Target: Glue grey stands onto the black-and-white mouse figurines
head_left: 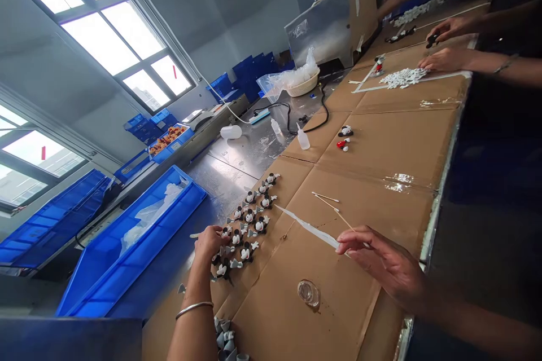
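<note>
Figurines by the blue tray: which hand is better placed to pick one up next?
Probably the left: the left hand rests on the figurines, while the right hand lies apart on the cardboard, pinching a thin stick.

Matt brown cardboard [381, 146] covers the bench, crossed by glossy clear tape [402, 180]. Beyond it lies brushed, reflective sheet metal [237, 169]. The crates [139, 237] are smooth blue plastic. The figurines [249, 217] look like shiny moulded plastic. The white strip [309, 228] is matt, and the sticks [326, 198] are bare wood.
</note>
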A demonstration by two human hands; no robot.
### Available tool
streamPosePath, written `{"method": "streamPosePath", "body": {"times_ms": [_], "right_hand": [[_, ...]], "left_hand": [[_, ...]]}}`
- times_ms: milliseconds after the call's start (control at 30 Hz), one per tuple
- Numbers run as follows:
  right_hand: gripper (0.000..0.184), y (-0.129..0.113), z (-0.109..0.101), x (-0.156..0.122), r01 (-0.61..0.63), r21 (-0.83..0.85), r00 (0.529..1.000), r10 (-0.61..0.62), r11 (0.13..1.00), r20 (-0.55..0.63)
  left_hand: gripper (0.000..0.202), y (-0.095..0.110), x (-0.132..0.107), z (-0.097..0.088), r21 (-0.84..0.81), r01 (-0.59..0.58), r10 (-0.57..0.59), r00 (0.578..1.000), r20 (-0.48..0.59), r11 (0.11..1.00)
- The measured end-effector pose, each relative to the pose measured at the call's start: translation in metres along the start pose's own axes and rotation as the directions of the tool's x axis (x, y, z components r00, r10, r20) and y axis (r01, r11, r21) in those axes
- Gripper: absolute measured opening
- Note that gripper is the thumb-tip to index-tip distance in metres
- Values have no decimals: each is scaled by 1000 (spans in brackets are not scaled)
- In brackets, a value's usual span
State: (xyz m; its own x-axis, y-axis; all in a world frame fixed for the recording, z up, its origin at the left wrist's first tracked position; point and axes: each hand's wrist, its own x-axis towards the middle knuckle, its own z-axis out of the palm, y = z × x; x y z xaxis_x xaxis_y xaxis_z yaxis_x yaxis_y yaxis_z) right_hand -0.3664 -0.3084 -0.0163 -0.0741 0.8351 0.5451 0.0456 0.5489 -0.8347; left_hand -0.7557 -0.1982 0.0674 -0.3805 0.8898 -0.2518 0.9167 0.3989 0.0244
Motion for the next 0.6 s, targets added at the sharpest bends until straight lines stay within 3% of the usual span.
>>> {"method": "streamPosePath", "body": {"times_ms": [333, 467, 600], "right_hand": [[18, -8, 3, 0, -85, 52, 996, 87, 995, -30], [22, -10, 3, 0, -119, 52, 990, 123, 991, -65], [14, -8, -2, 6, -11, 4, 997, 12, 1000, -76]], "left_hand": [[29, 3, -9, 0, -32, -17, 16, 1000, -14, 999], [25, 0, -18, -25, -107, -18, 2, 989, -149, 994], [35, -5, -67, -55, -234, -164, 79, 940, -332, 958]]}}
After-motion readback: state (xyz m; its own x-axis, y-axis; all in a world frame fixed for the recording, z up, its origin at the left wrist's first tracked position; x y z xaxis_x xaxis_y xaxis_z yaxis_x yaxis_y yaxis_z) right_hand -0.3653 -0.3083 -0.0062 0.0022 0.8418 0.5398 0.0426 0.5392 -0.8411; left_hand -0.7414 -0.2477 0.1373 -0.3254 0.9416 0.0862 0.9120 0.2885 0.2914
